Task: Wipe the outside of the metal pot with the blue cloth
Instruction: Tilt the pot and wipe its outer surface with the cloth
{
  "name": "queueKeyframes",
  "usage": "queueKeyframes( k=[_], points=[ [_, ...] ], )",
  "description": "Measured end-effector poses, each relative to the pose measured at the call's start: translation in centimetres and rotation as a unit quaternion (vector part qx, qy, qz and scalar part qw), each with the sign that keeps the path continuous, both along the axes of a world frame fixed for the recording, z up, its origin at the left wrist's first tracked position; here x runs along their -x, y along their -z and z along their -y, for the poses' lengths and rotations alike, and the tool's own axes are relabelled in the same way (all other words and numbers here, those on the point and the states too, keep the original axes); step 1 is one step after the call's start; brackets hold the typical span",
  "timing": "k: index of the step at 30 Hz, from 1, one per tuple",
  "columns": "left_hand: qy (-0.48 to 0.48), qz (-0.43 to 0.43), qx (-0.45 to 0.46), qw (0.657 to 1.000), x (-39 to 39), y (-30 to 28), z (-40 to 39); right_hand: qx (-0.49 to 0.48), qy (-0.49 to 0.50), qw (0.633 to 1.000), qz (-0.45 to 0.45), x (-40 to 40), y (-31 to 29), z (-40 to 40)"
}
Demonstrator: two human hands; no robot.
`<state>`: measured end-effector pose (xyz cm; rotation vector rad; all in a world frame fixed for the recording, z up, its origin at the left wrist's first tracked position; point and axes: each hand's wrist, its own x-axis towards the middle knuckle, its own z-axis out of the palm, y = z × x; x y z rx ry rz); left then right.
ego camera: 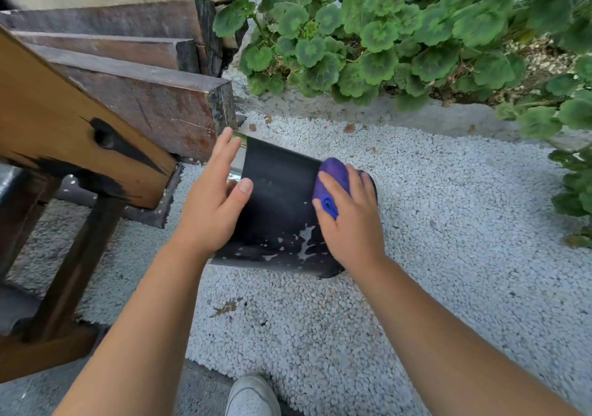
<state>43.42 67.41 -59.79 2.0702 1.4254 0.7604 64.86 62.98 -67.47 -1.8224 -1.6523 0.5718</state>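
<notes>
The metal pot [278, 204] is black on the outside, with pale splashes near its lower side. It is held tilted on its side above white gravel, its rim toward the left. My left hand [214, 197] grips it at the rim, thumb on the outer wall and fingers over the opening. A bunched blue cloth [333, 178] is pressed against the pot's base end on the right. My right hand [349, 217] holds that cloth and covers most of it. The pot's inside is hidden.
White gravel [448, 223] covers the ground under the pot. Wooden stair steps [150, 101] and an orange-brown stringer [64, 133] stand close on the left. Geranium plants [384, 37] fill the back and right edge. A white shoe [253, 396] shows at the bottom.
</notes>
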Motion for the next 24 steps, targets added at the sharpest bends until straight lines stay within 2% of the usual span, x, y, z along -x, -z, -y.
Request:
queueKeyframes(
  k=[3, 6, 11, 15, 20, 24],
  points=[
    [-0.003, -0.011, -0.003, 1.000, 0.0, 0.1, 0.0, 0.009, 0.028, 1.000, -0.003, -2.0, 1.8, 0.6],
    [0.005, -0.016, -0.012, 1.000, -1.0, -0.1, -0.1, 0.011, 0.072, 0.996, -0.059, -3.0, 2.5, 0.3],
    [0.017, -0.002, 0.012, 1.000, -2.5, -0.3, 0.0, 0.079, 0.162, 0.969, -0.170, -5.0, 3.1, 0.1],
    [0.006, -0.012, -0.016, 1.000, -2.2, 0.2, 0.8, 0.087, 0.163, 0.967, -0.173, -5.4, 3.0, 0.2],
    [0.014, -0.030, -0.010, 0.999, -1.1, 0.7, 1.2, 0.079, 0.197, 0.958, -0.193, -5.0, 2.6, -0.1],
    [0.019, -0.018, 0.004, 1.000, -1.4, 0.5, 1.2, 0.017, 0.175, 0.970, -0.167, -2.8, 1.6, 0.1]
  ],
)
